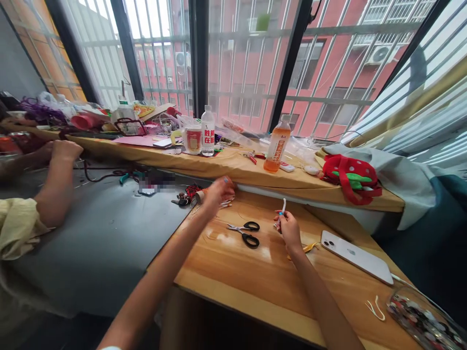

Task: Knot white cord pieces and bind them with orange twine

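My right hand (290, 228) is closed around a slim white piece, like a short cord or stick (284, 206), whose end points up from the fingers. My left hand (218, 191) reaches over the far left edge of the wooden table (226, 272), fingers apart and slightly blurred. Just under it lie several small white pieces (226, 204), partly hidden by the fingers. Beside it is a roll with orange thread (200, 196). Between my hands rest black-handled scissors (245, 232), blades pointing left. A yellow strip (310, 248) lies by my right wrist.
A white phone (355, 255), looped white string (376, 309) and a clear container of beads (425, 316) lie at right. On the sill stand an orange drink bottle (276, 148), a water bottle (207, 133) and a red bag (350, 175). Another person's arm (58, 180) is at left.
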Demonstrator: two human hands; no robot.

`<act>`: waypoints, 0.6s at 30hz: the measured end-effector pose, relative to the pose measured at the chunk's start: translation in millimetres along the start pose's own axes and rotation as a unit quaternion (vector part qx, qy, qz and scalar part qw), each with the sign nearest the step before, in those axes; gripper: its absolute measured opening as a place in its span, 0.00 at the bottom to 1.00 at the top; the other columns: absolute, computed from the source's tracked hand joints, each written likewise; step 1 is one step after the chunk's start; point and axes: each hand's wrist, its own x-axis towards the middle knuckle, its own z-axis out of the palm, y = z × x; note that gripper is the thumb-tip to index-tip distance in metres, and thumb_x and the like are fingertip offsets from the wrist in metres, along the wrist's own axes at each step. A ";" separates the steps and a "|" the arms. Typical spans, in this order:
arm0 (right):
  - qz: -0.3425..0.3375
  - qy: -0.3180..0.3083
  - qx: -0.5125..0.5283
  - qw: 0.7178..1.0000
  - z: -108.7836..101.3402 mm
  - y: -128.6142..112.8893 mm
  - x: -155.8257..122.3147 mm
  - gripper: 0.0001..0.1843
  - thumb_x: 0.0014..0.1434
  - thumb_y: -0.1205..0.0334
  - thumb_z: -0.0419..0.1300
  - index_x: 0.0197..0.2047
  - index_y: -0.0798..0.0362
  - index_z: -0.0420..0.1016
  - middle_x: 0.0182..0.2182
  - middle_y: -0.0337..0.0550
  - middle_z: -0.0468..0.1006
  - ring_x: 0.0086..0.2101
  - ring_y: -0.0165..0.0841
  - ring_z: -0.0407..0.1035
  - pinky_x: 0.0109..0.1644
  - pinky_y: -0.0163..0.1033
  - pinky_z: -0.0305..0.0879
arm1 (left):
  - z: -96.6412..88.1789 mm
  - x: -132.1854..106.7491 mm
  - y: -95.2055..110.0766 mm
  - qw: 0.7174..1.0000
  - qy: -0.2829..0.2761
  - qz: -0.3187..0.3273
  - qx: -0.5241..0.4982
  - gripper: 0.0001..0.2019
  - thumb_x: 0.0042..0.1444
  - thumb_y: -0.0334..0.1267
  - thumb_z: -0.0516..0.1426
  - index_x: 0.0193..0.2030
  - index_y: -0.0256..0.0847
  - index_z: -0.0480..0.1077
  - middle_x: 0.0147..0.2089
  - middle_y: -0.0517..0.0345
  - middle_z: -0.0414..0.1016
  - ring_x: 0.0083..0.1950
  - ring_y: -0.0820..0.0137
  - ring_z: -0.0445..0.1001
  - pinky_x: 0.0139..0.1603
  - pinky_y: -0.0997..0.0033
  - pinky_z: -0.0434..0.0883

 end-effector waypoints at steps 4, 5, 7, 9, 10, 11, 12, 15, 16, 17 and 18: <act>-0.027 0.011 -0.013 0.999 -2.7 3.3 2.2 0.16 0.44 0.53 0.51 0.35 0.53 0.61 0.21 0.34 0.66 0.14 0.22 0.55 0.18 0.32 0.52 | 50.8 -21.3 -2.1 0.990 -0.011 0.036 0.136 0.11 0.51 0.38 0.51 0.41 0.39 0.66 0.40 0.51 0.67 0.45 0.65 0.60 0.43 0.67 0.58; -0.027 0.015 -0.010 0.999 -2.7 3.9 2.7 0.16 0.44 0.53 0.52 0.36 0.52 0.60 0.21 0.34 0.66 0.14 0.22 0.55 0.18 0.32 0.53 | 64.1 -25.3 -4.0 0.984 -0.009 0.048 0.172 0.11 0.52 0.38 0.50 0.42 0.39 0.65 0.42 0.51 0.66 0.46 0.64 0.59 0.45 0.66 0.57; -0.021 0.018 -0.002 1.000 -1.4 4.2 3.1 0.16 0.43 0.54 0.52 0.36 0.51 0.57 0.22 0.34 0.67 0.14 0.23 0.55 0.17 0.32 0.52 | 84.1 -28.4 -8.9 0.968 0.003 0.076 0.241 0.12 0.53 0.37 0.50 0.43 0.38 0.64 0.46 0.49 0.64 0.48 0.62 0.56 0.47 0.64 0.54; -0.012 0.005 0.004 1.000 1.7 3.6 2.3 0.16 0.43 0.54 0.52 0.35 0.51 0.55 0.22 0.33 0.67 0.14 0.23 0.56 0.16 0.31 0.52 | 94.0 -25.9 -14.1 0.953 -0.005 0.086 0.290 0.11 0.54 0.37 0.48 0.41 0.36 0.65 0.44 0.47 0.65 0.48 0.61 0.56 0.47 0.62 0.53; -0.005 -0.010 0.008 1.000 3.8 3.2 1.3 0.17 0.44 0.53 0.52 0.35 0.51 0.54 0.21 0.33 0.66 0.13 0.23 0.57 0.15 0.31 0.52 | 95.9 -23.4 -16.3 0.949 -0.011 0.085 0.304 0.11 0.54 0.37 0.47 0.39 0.35 0.66 0.42 0.46 0.65 0.48 0.61 0.55 0.47 0.61 0.52; 0.002 -0.030 0.010 0.999 5.9 2.9 0.1 0.17 0.44 0.52 0.51 0.36 0.51 0.54 0.21 0.32 0.66 0.13 0.23 0.57 0.15 0.31 0.52 | 96.9 -20.7 -18.1 0.947 -0.017 0.080 0.311 0.11 0.54 0.37 0.47 0.38 0.35 0.66 0.41 0.45 0.66 0.48 0.61 0.55 0.47 0.61 0.52; 0.009 -0.051 0.012 0.999 8.1 3.0 -1.2 0.17 0.44 0.51 0.51 0.36 0.51 0.53 0.20 0.32 0.66 0.12 0.23 0.57 0.14 0.30 0.51 | 97.6 -18.2 -19.6 0.947 -0.020 0.074 0.312 0.11 0.54 0.37 0.48 0.37 0.34 0.67 0.41 0.44 0.66 0.48 0.60 0.55 0.47 0.60 0.51; 0.016 -0.092 -0.003 0.996 13.2 5.5 -4.5 0.17 0.46 0.49 0.49 0.34 0.51 0.54 0.18 0.31 0.66 0.12 0.24 0.56 0.14 0.30 0.51 | 101.9 -14.4 -22.5 0.952 -0.014 0.059 0.300 0.10 0.53 0.36 0.49 0.37 0.32 0.66 0.41 0.42 0.66 0.48 0.58 0.56 0.46 0.59 0.51; 0.014 -0.099 -0.014 0.995 14.3 7.0 -5.0 0.16 0.46 0.50 0.49 0.34 0.52 0.55 0.17 0.31 0.66 0.12 0.24 0.57 0.14 0.30 0.52 | 104.1 -14.5 -23.2 0.954 -0.011 0.053 0.294 0.09 0.53 0.35 0.48 0.36 0.31 0.65 0.41 0.41 0.66 0.48 0.58 0.56 0.46 0.59 0.52; 0.011 -0.103 -0.025 0.994 15.2 8.6 -5.2 0.15 0.46 0.50 0.49 0.33 0.52 0.56 0.17 0.31 0.66 0.12 0.24 0.57 0.15 0.31 0.53 | 106.3 -15.0 -23.9 0.956 -0.010 0.048 0.289 0.09 0.53 0.33 0.47 0.36 0.31 0.65 0.41 0.40 0.66 0.47 0.58 0.56 0.46 0.59 0.52; 0.008 -0.106 -0.033 0.994 16.0 10.2 -5.1 0.14 0.46 0.50 0.50 0.32 0.52 0.57 0.17 0.31 0.66 0.13 0.25 0.58 0.16 0.31 0.54 | 108.0 -15.7 -24.5 0.958 -0.010 0.045 0.282 0.09 0.53 0.32 0.47 0.35 0.31 0.65 0.40 0.40 0.66 0.47 0.58 0.57 0.45 0.59 0.52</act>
